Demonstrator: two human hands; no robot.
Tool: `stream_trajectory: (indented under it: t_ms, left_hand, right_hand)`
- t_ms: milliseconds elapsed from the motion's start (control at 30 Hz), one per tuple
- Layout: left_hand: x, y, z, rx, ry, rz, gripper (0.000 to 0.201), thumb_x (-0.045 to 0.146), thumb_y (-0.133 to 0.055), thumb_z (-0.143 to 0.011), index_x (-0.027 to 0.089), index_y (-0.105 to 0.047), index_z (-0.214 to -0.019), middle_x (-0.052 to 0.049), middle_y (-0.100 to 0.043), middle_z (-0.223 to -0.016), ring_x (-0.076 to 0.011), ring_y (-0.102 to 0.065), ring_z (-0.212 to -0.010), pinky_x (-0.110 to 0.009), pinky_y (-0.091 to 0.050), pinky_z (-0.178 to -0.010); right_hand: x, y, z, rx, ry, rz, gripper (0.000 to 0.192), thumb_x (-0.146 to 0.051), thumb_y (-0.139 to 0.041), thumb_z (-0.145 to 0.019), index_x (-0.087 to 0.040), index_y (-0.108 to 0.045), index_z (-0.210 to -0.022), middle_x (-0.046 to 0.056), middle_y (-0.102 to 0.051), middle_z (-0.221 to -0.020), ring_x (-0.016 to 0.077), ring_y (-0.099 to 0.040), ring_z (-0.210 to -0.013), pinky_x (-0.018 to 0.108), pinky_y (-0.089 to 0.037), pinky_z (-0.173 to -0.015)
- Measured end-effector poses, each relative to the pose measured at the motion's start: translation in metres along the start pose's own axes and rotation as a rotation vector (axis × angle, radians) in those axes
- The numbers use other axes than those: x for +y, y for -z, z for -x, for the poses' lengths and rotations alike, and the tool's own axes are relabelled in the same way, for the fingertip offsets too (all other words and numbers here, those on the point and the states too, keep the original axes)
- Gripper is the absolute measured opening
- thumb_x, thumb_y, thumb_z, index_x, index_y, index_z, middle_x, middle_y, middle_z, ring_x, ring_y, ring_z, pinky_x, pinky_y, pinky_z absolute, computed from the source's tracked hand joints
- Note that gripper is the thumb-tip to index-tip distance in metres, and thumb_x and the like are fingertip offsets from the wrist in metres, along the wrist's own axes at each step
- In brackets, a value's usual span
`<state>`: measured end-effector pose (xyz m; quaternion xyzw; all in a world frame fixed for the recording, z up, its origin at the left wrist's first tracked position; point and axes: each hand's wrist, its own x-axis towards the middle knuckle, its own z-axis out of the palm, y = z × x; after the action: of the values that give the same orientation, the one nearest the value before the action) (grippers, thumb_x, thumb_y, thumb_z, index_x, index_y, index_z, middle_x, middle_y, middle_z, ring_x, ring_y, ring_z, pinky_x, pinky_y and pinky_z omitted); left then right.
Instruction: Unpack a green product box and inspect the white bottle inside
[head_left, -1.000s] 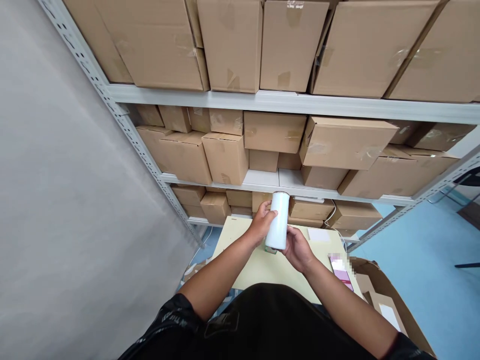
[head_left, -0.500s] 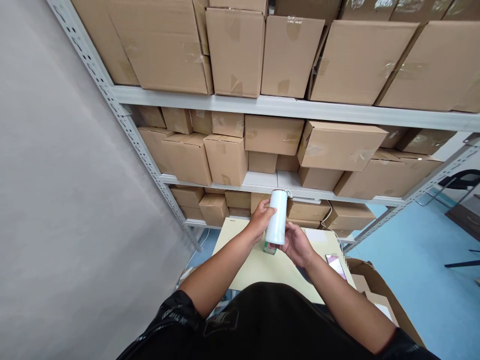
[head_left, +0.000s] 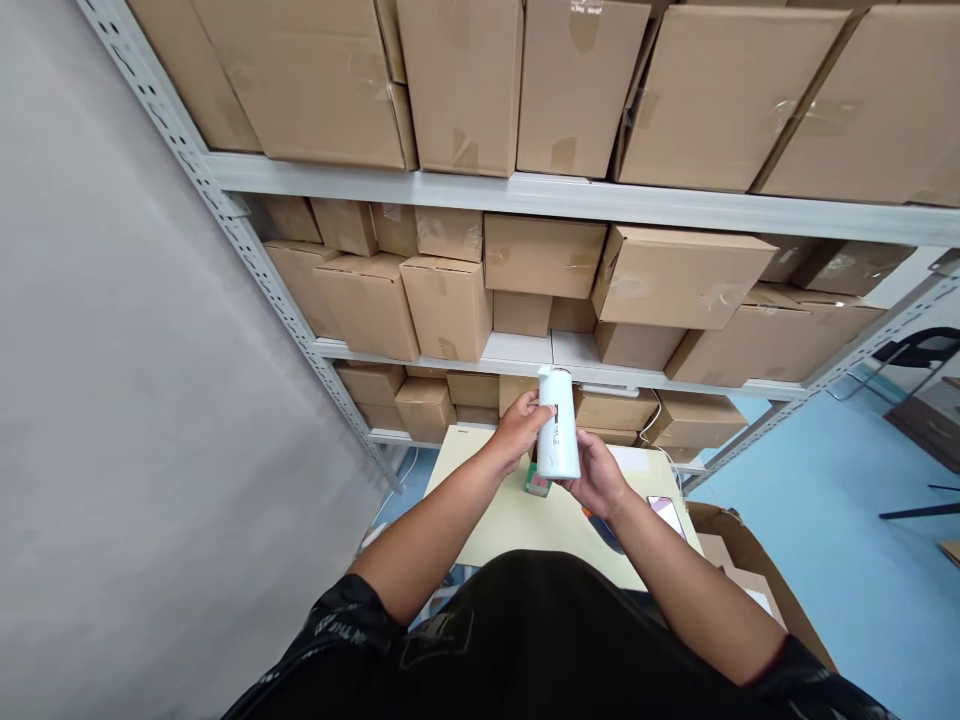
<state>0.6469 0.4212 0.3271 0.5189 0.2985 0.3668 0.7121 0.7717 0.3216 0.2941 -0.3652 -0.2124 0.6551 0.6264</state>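
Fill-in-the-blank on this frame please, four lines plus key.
1. The left hand has its ____ on the printed side of the pale blue bottle.
2. The phone lies on the table to the ____ of the bottle.
3. The boxes on the shelves are made of ____.
4. The floor is coloured ____.

Missing words: thumb; right; cardboard; blue.

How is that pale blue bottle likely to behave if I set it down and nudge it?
The pale blue bottle would probably roll if laid on its side, since its body looks round. Standing, it may tip when bumped, being taller than wide. It seems stiff: its sides look straight beside the left hand's grip.
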Motion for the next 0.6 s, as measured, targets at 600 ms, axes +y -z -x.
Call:
stream_trajectory:
  t_ms: [600]
  left_hand:
    - [0.0,-0.009,-0.001,-0.052,-0.032,-0.011,0.05,0.042,-0.082,-0.076,0.018,-0.063,-0.116,-0.006,-0.072,-0.098,-0.0221,-0.067,-0.086,-0.032,-0.053,-0.076]
  right_hand:
    - [0.008,0.005,0.002,0.022,0.027,0.08,0.05,-0.064,-0.07,-0.084,-0.025,-0.07,-0.115,0.008,-0.078,-0.104,0.0337,-0.073,-0.101,0.044,-0.057,-0.075]
